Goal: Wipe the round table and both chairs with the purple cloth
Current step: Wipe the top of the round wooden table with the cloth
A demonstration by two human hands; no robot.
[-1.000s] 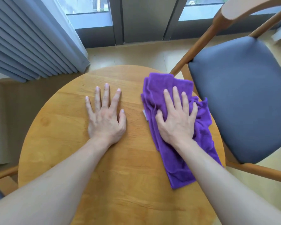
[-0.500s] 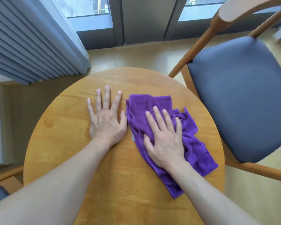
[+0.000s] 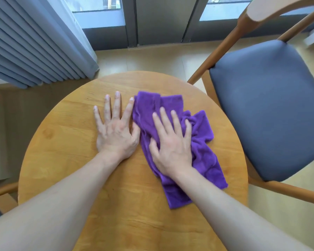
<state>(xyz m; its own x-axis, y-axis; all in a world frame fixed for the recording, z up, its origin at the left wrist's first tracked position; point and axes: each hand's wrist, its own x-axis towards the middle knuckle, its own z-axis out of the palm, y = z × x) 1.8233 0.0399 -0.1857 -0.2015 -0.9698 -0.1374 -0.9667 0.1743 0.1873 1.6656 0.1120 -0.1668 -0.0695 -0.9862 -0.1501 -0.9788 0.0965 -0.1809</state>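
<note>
Cloth: purple, rumpled, lying on the table's right half, one tail trailing toward the near right edge. Its left edge touches the left hand's thumb.

Right hand: flat on the cloth, fingers spread, palm down; pressing, not grasping. Probably spread this way to drive a wide patch of fabric across the wood.

Left hand: flat on bare wood just beside the cloth, released, holding nothing. Likely a brace (to steady the body or the table while the other hand wipes).

Table: round, light wood. Near edge is cut off by the frame and covered by both forearms, so its state there cannot be judged; no dirt or wet streaks can be made out.

Chair: grey seat, wooden frame, at right, close to the table; backrest only partly in frame. Appears untouched.

Second chair: a wooden sliver at lower left; too little shows to tell more.
</note>
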